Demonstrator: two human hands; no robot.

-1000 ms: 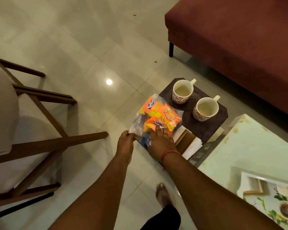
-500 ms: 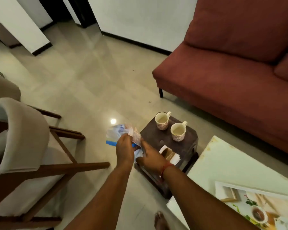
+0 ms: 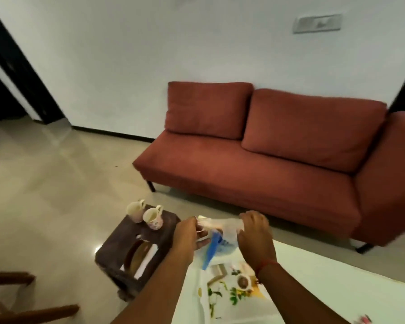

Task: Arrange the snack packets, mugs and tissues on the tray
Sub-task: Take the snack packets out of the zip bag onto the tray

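Rust sofa (image 3: 255, 174), floral-print mugs (image 3: 153, 217)

head-worn view, facing forward and down, sofa (image 3: 255, 164) beyond

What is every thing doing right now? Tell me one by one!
Left hand: gripping one end of the clear bag.
Right hand: gripping the bag's other end.
Clear bag: lifted, stretched between both hands above the table; contents blurred.
Two mugs: upright on the dark stool.
Dark stool: standing on the floor.
Printed tray: flat on the white table.
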